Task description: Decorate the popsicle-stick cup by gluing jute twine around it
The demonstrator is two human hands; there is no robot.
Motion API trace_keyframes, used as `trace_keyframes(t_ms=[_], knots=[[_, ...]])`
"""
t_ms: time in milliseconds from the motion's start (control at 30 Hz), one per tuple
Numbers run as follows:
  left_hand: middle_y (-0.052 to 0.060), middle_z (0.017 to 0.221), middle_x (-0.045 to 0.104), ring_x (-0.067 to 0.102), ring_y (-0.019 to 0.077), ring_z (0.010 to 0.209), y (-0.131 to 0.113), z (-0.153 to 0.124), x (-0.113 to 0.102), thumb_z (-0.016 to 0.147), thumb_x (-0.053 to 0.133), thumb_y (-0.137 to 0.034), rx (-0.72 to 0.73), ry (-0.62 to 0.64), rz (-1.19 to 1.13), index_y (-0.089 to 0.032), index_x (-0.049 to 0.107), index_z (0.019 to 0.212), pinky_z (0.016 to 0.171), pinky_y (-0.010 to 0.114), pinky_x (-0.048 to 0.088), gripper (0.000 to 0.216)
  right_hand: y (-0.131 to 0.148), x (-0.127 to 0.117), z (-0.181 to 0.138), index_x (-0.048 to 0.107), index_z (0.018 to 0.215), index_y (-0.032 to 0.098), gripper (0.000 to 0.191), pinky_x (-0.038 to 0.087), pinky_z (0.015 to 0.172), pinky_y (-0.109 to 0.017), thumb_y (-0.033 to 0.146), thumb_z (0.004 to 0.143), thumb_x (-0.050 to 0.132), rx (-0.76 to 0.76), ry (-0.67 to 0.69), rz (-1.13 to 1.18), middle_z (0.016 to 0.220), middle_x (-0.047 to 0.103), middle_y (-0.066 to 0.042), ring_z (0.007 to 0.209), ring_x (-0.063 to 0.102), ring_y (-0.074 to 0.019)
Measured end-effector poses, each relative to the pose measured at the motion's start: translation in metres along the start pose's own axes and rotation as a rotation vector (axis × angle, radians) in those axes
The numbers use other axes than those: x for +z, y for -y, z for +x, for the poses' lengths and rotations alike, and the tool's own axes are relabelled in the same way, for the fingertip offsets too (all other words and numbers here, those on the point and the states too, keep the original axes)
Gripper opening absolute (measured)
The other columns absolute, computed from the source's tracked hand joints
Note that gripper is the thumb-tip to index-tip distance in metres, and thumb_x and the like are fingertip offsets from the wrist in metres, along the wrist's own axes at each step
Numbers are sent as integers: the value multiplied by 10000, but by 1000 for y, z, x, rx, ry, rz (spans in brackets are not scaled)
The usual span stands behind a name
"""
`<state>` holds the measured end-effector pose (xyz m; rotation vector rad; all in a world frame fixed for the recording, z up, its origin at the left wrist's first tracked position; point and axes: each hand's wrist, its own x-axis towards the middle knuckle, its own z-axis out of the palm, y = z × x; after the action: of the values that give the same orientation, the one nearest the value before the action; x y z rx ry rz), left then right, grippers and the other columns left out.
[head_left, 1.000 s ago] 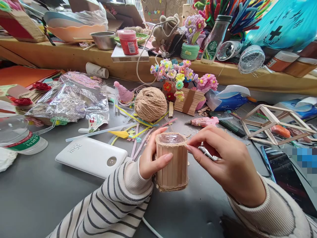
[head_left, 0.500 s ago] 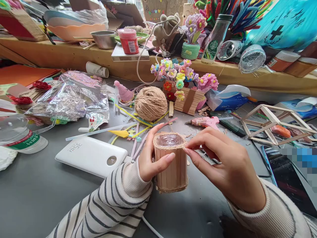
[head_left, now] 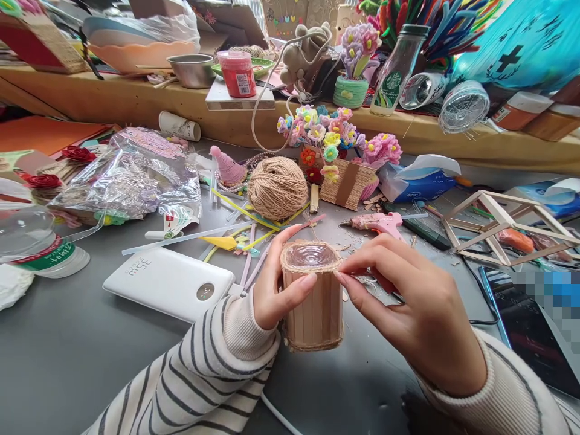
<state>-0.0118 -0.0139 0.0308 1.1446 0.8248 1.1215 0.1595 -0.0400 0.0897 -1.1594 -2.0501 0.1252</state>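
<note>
A small cup clad in wooden sticks [head_left: 312,308], with twine round its rim and base, stands on the grey table [head_left: 67,356] in front of me. My left hand [head_left: 276,284] is wrapped round its left side, thumb on the front. My right hand [head_left: 408,308] pinches the twine at the rim's right edge, fingers pressed together. A ball of jute twine [head_left: 277,188] lies just behind the cup.
A white power bank [head_left: 170,283] lies left of the cup. A pink glue gun [head_left: 378,222], a stick frame [head_left: 498,226], a flower basket [head_left: 338,163], a crinkled plastic bag [head_left: 131,175] and a cluttered wooden shelf [head_left: 136,103] surround the spot.
The cup has tipped slightly toward me. My right fingers have moved up to the rim's twine, and the metal tool seen under that hand before is hidden now.
</note>
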Motion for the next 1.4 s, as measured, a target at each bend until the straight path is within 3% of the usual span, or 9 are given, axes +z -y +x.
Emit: trace_keyframes(t_ms=[900,1233,1400], knots=[[68,1068,684,620,273,1024,2,0,1,691,725,-396,17,-17,-13,-181,400,1282,954,405,409,708,1,1,-2,610,804,164,95,421,598,-195,75,832,593,11,14,11,719,599,5,550,424,-83],[67,1025,685,637,274,966,10,4,-5,672,726,-457,68,23,14,-198,384,1285,904,400,442,748,-4,-10,2,624,795,159,94,391,532,-187,66,803,625,20,72,29,734,600,7,539,426,-70],[64,1039,666,617,261,989,4,2,-2,668,727,-443,13,-28,22,-190,388,1289,934,384,430,752,-8,-17,5,628,787,166,92,403,561,-163,78,811,633,17,134,47,714,586,21,565,463,-61]])
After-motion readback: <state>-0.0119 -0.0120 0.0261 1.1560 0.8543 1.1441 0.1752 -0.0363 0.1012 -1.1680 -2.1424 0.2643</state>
